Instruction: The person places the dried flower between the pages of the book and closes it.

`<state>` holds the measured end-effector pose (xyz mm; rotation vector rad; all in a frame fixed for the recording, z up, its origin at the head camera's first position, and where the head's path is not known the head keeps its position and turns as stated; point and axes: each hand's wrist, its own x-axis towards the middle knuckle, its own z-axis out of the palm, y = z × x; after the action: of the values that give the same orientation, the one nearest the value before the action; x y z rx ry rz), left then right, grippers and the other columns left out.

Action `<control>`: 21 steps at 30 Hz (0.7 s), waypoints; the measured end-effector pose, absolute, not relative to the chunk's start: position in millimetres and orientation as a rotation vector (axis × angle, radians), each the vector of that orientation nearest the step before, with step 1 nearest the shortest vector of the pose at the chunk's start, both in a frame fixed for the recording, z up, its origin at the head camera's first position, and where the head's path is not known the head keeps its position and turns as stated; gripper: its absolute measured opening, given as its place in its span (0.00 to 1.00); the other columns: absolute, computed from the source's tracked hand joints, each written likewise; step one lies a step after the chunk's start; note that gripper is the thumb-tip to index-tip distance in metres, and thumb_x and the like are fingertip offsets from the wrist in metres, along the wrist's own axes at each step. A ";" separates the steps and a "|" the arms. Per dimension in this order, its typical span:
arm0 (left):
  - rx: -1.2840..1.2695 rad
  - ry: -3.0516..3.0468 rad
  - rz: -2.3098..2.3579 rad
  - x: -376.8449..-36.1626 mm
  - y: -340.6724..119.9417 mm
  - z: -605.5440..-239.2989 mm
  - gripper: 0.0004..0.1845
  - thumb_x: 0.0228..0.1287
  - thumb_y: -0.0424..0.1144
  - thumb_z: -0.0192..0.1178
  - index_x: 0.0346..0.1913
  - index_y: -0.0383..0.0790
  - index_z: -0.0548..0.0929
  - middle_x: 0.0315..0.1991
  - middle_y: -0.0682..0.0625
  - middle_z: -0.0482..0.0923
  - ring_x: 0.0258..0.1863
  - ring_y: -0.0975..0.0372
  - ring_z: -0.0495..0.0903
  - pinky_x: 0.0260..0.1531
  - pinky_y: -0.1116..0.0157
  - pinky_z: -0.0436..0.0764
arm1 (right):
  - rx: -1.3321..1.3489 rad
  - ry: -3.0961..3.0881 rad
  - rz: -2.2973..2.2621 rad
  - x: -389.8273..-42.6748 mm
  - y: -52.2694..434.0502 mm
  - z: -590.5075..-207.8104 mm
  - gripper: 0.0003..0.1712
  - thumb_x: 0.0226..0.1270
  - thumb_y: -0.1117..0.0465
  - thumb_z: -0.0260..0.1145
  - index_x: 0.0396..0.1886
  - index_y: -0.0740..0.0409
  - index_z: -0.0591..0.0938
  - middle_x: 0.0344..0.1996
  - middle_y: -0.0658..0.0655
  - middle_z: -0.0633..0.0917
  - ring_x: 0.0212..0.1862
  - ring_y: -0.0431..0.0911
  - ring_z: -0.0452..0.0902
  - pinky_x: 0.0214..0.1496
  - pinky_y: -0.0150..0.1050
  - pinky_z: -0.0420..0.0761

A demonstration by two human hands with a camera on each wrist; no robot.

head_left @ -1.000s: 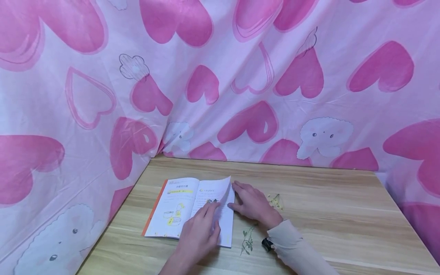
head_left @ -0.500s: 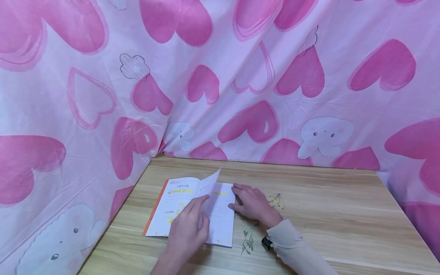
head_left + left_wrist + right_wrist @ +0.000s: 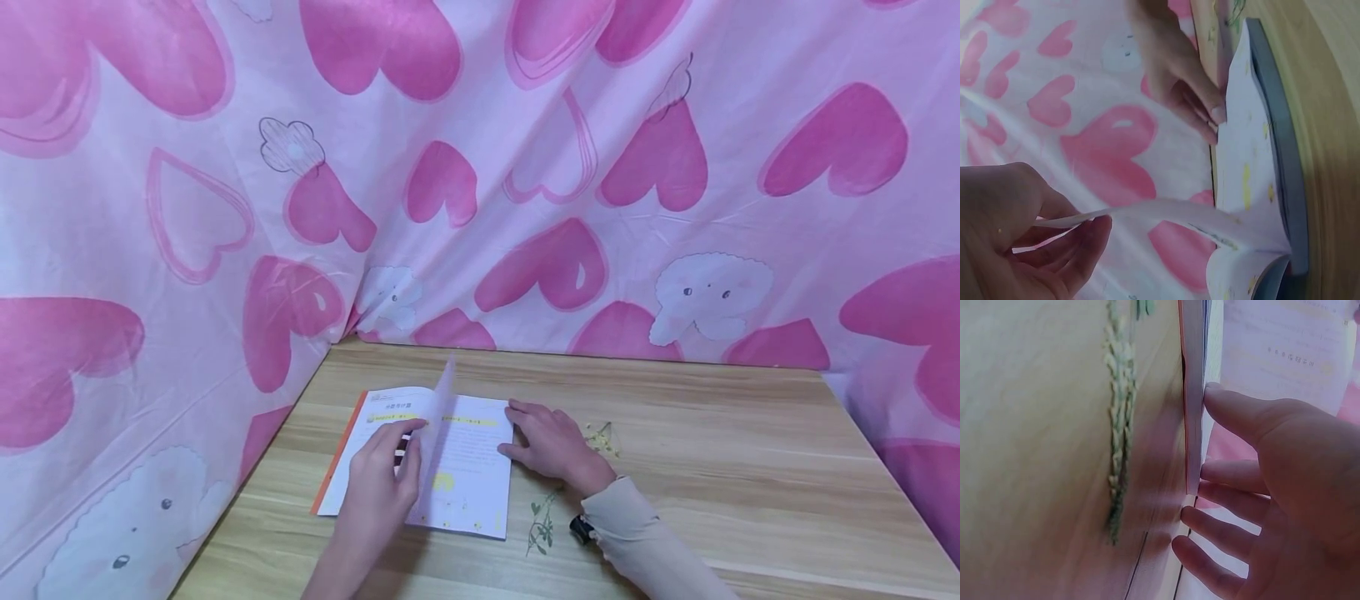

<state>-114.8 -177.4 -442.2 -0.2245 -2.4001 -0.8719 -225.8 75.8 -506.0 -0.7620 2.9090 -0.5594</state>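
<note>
You're swinging page [image 3: 436,446] farther left than before, left hand [image 3: 378,472] pinching it; right hand [image 3: 552,442] touching book [image 3: 476,454], fingers apart. Book lying open, orange-edged, near far left corner of table [image 3: 720,475].

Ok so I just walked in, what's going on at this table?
A person has an open book on the wooden table. Their left hand pinches a page and holds it raised, standing up between the two sides of the book. Their right hand rests against the book's right edge. Two plant sprigs lie to the right of the book: a green sprig nearer the person, and a yellowish sprig just past the right wrist.
</note>
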 end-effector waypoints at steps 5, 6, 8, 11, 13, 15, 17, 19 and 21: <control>-0.164 -2.415 -1.047 -115.8 -190.6 -437.0 0.13 0.68 0.24 0.69 0.50 0.41 0.91 0.42 0.48 0.92 0.36 0.62 0.91 0.33 0.68 0.90 | -0.747 2.899 -0.575 -225.4 76.6 -505.2 0.42 0.74 0.39 0.72 0.77 0.59 0.78 0.80 0.58 0.74 0.81 0.57 0.70 0.75 0.62 0.76; -0.144 -2.425 -1.104 -116.3 -193.6 -436.2 0.12 0.68 0.25 0.69 0.50 0.41 0.91 0.43 0.49 0.92 0.36 0.62 0.91 0.34 0.68 0.90 | -0.744 2.897 -0.580 -225.3 76.7 -505.0 0.42 0.74 0.39 0.73 0.77 0.59 0.77 0.80 0.58 0.74 0.81 0.57 0.70 0.75 0.62 0.76; -0.098 -2.439 -1.230 -116.6 -200.2 -434.9 0.11 0.69 0.27 0.70 0.50 0.44 0.91 0.44 0.50 0.93 0.36 0.64 0.91 0.35 0.69 0.90 | -0.740 2.895 -0.580 -225.3 76.4 -505.1 0.42 0.74 0.39 0.73 0.77 0.59 0.77 0.80 0.58 0.74 0.81 0.57 0.70 0.75 0.62 0.76; -0.041 -2.444 -1.397 -117.3 -209.5 -433.6 0.09 0.71 0.32 0.72 0.50 0.45 0.91 0.45 0.50 0.93 0.39 0.67 0.91 0.37 0.71 0.90 | -0.736 2.892 -0.577 -225.3 76.1 -504.9 0.42 0.74 0.39 0.73 0.77 0.59 0.77 0.80 0.58 0.74 0.81 0.57 0.70 0.75 0.62 0.75; -0.009 -2.443 -1.481 -117.9 -215.8 -434.2 0.07 0.71 0.35 0.73 0.49 0.45 0.92 0.45 0.49 0.93 0.40 0.68 0.91 0.38 0.72 0.89 | -0.735 2.891 -0.583 -225.3 75.9 -504.8 0.42 0.74 0.40 0.73 0.77 0.59 0.77 0.80 0.58 0.74 0.81 0.58 0.70 0.76 0.62 0.75; 0.020 -2.440 -1.558 -118.7 -221.8 -435.4 0.08 0.72 0.39 0.73 0.50 0.45 0.92 0.45 0.49 0.93 0.42 0.68 0.90 0.42 0.72 0.89 | -0.735 2.887 -0.586 -225.2 75.9 -504.7 0.42 0.74 0.40 0.73 0.78 0.59 0.77 0.80 0.59 0.74 0.81 0.58 0.70 0.76 0.63 0.75; 0.042 -2.445 -1.608 -119.6 -227.5 -437.4 0.09 0.72 0.42 0.73 0.50 0.46 0.92 0.47 0.49 0.93 0.44 0.68 0.90 0.45 0.73 0.88 | -0.737 2.883 -0.595 -225.0 75.8 -504.6 0.42 0.74 0.40 0.73 0.78 0.59 0.77 0.81 0.59 0.74 0.81 0.58 0.70 0.76 0.63 0.75; 0.052 -2.448 -1.634 -120.5 -233.1 -439.7 0.10 0.72 0.43 0.73 0.51 0.45 0.91 0.48 0.49 0.93 0.46 0.68 0.91 0.49 0.72 0.88 | -0.736 2.879 -0.602 -224.8 75.7 -504.3 0.42 0.74 0.40 0.73 0.78 0.59 0.77 0.81 0.59 0.74 0.81 0.58 0.70 0.76 0.63 0.75; 0.055 -2.453 -1.636 -121.5 -238.3 -442.2 0.10 0.73 0.42 0.73 0.52 0.45 0.91 0.49 0.48 0.93 0.47 0.68 0.91 0.51 0.72 0.87 | -0.734 2.877 -0.608 -224.5 75.5 -503.9 0.41 0.74 0.41 0.73 0.78 0.59 0.77 0.81 0.59 0.74 0.81 0.58 0.70 0.76 0.63 0.75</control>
<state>-121.5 -238.3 -442.2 0.0550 -2.4526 -1.6364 -224.5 75.5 -503.9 -0.7340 2.8765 -0.6081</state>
